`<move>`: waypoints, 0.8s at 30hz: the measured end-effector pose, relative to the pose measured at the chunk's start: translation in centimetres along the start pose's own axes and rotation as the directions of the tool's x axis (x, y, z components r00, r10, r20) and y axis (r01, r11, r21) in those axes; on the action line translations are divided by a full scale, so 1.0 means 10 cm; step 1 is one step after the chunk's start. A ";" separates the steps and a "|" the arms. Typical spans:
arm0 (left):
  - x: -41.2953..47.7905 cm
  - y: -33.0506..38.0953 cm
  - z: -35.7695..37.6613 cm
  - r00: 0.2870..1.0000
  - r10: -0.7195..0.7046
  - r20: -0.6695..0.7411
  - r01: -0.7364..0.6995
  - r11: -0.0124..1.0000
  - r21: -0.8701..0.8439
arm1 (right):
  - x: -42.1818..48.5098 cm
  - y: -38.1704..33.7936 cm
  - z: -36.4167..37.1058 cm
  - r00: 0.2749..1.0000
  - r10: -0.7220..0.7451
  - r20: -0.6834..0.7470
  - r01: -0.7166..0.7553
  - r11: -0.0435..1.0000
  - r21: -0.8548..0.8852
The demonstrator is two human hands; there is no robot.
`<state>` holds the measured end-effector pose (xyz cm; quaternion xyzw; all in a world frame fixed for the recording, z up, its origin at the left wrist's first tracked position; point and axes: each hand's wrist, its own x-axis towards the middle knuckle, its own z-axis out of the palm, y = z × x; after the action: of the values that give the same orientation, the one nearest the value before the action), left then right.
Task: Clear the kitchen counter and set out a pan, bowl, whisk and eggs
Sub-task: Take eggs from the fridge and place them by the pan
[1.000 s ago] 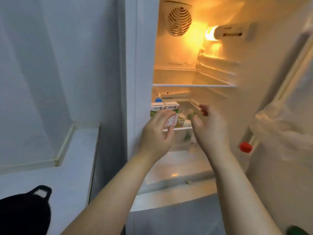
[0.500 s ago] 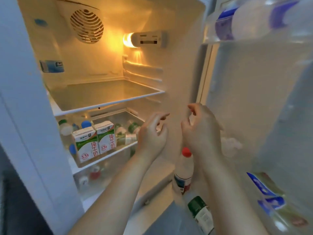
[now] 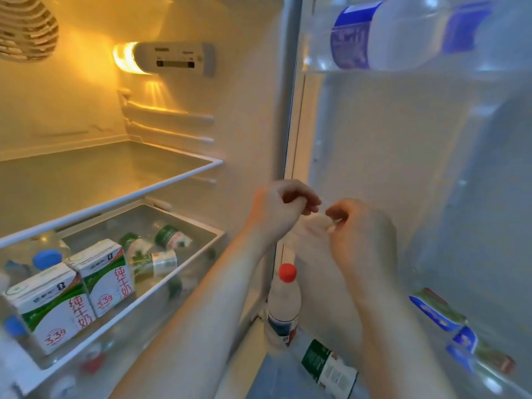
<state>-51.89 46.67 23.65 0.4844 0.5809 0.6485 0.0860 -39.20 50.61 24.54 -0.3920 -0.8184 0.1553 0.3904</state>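
I am facing an open fridge. My left hand (image 3: 280, 210) and my right hand (image 3: 361, 230) are raised close together in front of the inner side of the fridge door (image 3: 417, 156). Both pinch the top of a thin translucent plastic bag (image 3: 312, 227) that hangs between them against the door. What the bag holds is hidden. No eggs, pan, bowl or whisk can be made out.
A red-capped white bottle (image 3: 285, 303) and a green-labelled bottle (image 3: 328, 367) stand in the lower door rack. Two milk cartons (image 3: 86, 289) and small bottles fill a drawer (image 3: 184, 272) at left. A bare glass shelf (image 3: 121, 174) lies above. Large water bottles (image 3: 383, 33) sit in the top door rack.
The view has swung right from the fridge interior to the door. Both hands moved right and closed onto the plastic bag, where before their fingers were loose and held nothing.
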 end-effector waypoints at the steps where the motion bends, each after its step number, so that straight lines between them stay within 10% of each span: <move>1: 0.03 0.01 0.01 0.999 -0.003 0.046 0.002 1.000 0.031 | 0.01 0.01 -0.02 1.000 0.013 0.013 -0.012 1.000 -0.013; 8: 0.18 0.00 0.08 0.943 -0.077 0.324 -0.120 0.830 0.545 | 0.05 0.00 -0.04 0.982 0.090 0.169 -0.066 0.988 -0.143; 24: 0.42 -0.08 0.14 0.826 -0.194 0.529 -0.372 0.516 0.771 | 0.12 0.05 0.05 0.970 0.207 0.128 -0.143 0.911 -0.387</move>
<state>-53.41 50.72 25.04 0.6591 0.7428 0.1129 -0.0331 -39.84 51.89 24.55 -0.5168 -0.8240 0.0627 0.2235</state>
